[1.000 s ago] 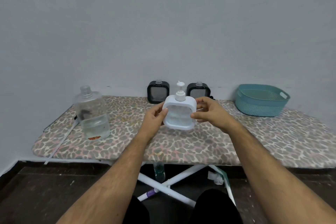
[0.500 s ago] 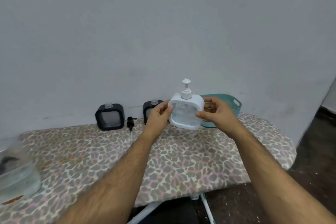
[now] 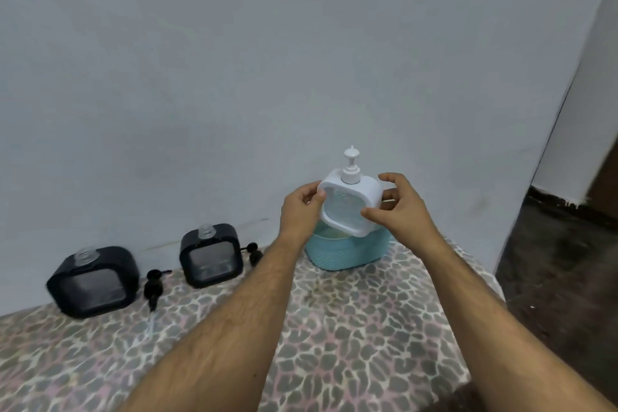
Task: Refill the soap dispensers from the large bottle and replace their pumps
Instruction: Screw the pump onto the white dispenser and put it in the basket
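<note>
A white square soap dispenser point(image 3: 347, 207) with its white pump point(image 3: 350, 166) fitted hangs tilted just above the teal basket point(image 3: 344, 252). My left hand point(image 3: 299, 211) grips its left edge and my right hand point(image 3: 396, 207) pinches its right side, thumb on the front. Two black dispensers stand by the wall without pumps, one at the left point(image 3: 93, 281) and one nearer the middle point(image 3: 211, 254). A black pump point(image 3: 154, 288) lies between them and another black pump point(image 3: 253, 252) lies right of the second one. The large bottle is out of view.
The leopard-print board point(image 3: 334, 328) ends at the right near a dark floor point(image 3: 561, 278). The grey wall runs directly behind the dispensers and basket.
Both hands carried the white dispenser rightward from the middle of the board to above the teal basket. The view swung right, so the large bottle left the frame.
</note>
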The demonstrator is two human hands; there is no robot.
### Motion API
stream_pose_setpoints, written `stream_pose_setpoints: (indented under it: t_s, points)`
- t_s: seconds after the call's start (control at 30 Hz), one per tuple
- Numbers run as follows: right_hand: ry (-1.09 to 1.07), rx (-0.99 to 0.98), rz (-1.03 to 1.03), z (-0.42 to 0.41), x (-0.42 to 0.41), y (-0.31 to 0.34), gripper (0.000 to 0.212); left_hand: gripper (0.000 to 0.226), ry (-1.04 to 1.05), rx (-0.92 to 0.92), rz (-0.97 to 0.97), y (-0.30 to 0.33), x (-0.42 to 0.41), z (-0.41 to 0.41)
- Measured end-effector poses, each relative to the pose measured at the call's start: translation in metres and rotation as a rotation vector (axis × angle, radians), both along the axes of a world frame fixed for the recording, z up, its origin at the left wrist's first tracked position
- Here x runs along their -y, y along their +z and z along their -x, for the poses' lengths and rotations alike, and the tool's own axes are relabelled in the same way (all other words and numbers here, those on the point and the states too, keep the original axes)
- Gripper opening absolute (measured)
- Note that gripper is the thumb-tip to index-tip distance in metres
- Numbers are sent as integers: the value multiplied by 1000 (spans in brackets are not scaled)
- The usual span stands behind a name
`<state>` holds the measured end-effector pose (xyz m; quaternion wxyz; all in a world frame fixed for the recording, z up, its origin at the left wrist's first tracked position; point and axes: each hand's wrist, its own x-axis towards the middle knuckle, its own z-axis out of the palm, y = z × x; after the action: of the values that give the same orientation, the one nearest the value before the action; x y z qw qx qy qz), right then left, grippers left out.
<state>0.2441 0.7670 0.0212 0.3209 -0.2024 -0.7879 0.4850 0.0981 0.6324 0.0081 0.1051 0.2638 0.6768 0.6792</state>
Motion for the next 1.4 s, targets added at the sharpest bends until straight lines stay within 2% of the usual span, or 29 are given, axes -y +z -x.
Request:
stream_pose_setpoints:
  t_s: [0.2,0.3,0.47,0.8,1.0,1.2,1.33,1.4]
  points:
    - [-124,51,-94,20,-27,-8,63,29,-76,105,82,-4,-56,13]
    - [-167,97,-127,23,-39,-16,59,40,-122,70,154,-9,-73,14]
    - [-196,272,-264,23,-48,-24,67,45,-185,74,247,-23,-88,22]
    - [-281,451,-364,34,-56,-37,63,41,-244,35,305,-46,-110,34]
    - [-313,567,-387,42,-55,-39,70,37,-253,28,385,-55,-113,40]
    - [-314,732,-514,54,-54,-36,78,27,-257,29,431,-60,-116,43]
    - [-328,754,-613,56,-50,-37,74,27,-231,30,435,-60,-116,43]
    - [-340,698,-631,53,-48,-39,69,38,-208,9,455,-60,-114,43]
